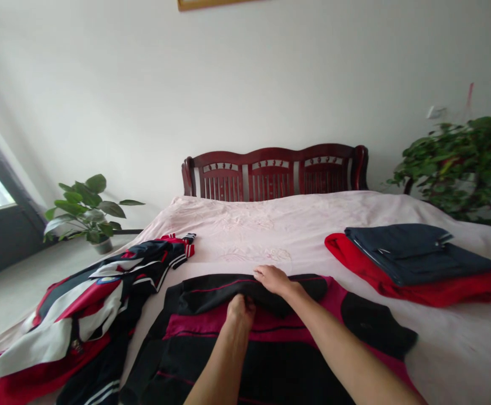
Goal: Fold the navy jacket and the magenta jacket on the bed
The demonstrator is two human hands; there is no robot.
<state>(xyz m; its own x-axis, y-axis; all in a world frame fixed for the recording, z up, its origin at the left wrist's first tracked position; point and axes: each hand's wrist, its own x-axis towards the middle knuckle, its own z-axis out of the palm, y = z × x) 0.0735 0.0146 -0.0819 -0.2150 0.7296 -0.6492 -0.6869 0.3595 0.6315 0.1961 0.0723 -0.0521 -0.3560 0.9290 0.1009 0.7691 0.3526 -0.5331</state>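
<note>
A black and magenta jacket (279, 360) lies spread on the bed in front of me. One of its black sleeves, with a thin magenta line, is laid across the far part of the jacket. My left hand (241, 308) is closed on the near edge of that sleeve, its fingertips partly hidden under the cloth. Just beyond it, my right hand (273, 279) has its fingers curled over the sleeve's far edge. Both hands are close together near the jacket's middle.
Rumpled red, white and navy clothes (97, 304) lie along the bed's left side. A folded navy garment (418, 253) rests on a folded red one (452, 292) at right. Beyond the pink bedsheet (245, 225) stands a wooden headboard (271, 171). Potted plants (89, 208) flank the bed.
</note>
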